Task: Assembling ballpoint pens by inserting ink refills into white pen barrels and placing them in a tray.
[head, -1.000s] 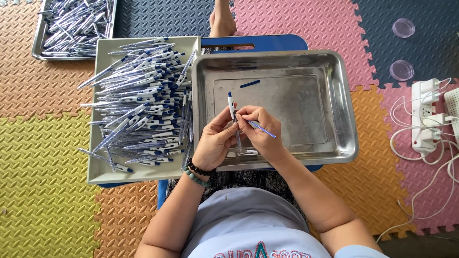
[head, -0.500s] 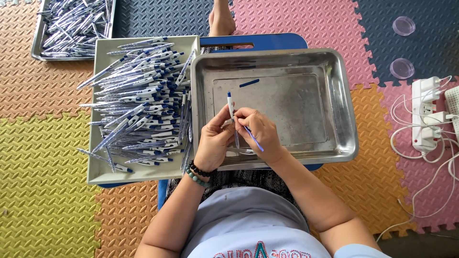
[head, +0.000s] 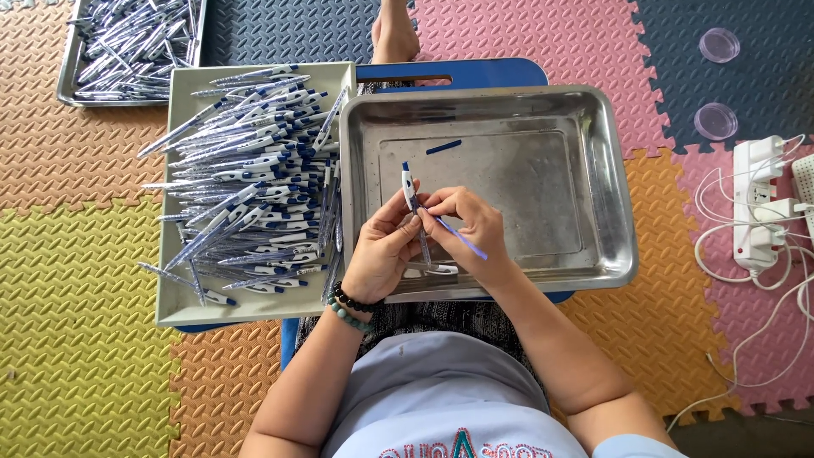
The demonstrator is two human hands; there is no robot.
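The head view looked straight down at a person sitting on the floor. The left hand pinched a pen between thumb and fingers. The pen was white and blue, and it pointed up and away from the person. The right hand was just beside the left one, and their fingertips met at the pen. The right hand pinched a thin blue refill. The refill slanted down to the right, and its top end was at the pen. Both hands were over the near left part of a steel tray. 1 small blue piece lay alone on the tray floor, well apart from the hands. A clear pen part lay on the tray under the hands.

2 bead bracelets sat on the left wrist, 1 dark and 1 green.

To the left, touching the steel tray, was a pale tray heaped with pens. Another tray of pens sat at the top left corner. A blue stool showed past the steel tray. A bare foot rested beyond it. Foam mats in many colours covered the floor. 2 clear lids lay at the top right. A white power strip with cords lay at the right.
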